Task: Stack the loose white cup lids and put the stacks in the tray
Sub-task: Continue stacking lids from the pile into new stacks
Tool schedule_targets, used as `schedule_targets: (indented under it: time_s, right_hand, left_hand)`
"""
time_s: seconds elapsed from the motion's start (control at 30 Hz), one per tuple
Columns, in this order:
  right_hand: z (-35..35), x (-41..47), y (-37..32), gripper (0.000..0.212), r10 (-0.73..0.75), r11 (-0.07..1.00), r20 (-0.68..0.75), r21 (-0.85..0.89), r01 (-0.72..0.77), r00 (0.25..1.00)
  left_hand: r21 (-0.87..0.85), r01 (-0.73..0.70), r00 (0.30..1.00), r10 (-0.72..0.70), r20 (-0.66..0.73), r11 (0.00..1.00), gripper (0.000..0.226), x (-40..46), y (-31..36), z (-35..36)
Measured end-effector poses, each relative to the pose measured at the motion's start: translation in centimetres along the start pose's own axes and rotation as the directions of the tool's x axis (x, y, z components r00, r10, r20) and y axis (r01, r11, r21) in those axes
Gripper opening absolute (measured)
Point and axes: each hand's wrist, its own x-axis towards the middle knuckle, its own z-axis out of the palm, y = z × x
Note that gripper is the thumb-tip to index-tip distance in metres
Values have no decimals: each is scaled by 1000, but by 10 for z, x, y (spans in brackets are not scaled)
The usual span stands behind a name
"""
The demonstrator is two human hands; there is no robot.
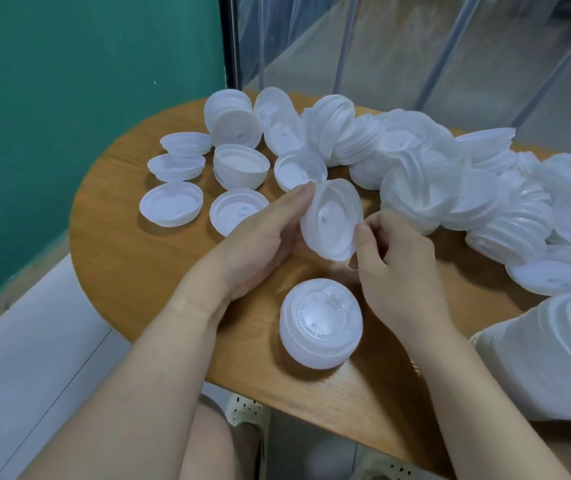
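Both hands hold one lid above the counter.
The left hand [260,237] and right hand [395,265] pinch a tilted lid [331,220] by its edges over the wooden counter [138,258]. A stack [320,323] stands just near of it; loose lids [450,174] spread far and right.

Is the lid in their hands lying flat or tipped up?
Tipped up. The lid stands on edge above the table, its hollow side facing the camera, held between the left hand and right hand.
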Motion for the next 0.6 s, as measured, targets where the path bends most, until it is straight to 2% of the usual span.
schedule_targets:
  time_s: [0.27,0.33,0.43,0.5,0.6]
  right_hand:
    - [-5,-3,-3,24,77,995,-28,66,-75,997]
    - [-10,-3,1,24,101,995,-79,33,-98,992]
    - [-17,-5,5,24,100,988,-187,-96,-120,977]
    - [-20,-6,5,23,137,974,-217,-150,-171,967]
    - [-18,-8,7,21,207,940,-136,-246,-236,969]
  left_hand:
    - [-112,-74,996,68,-55,991,52,-18,3,8]
    - [84,-97,986,107,-128,992,49,-25,7,7]
    - [444,-23,940,170,-294,896,59,-34,7,4]
    - [513,18,908,201,-369,858,66,-39,1,3]
    - [484,56,872,194,-450,873,78,-45,-5,2]
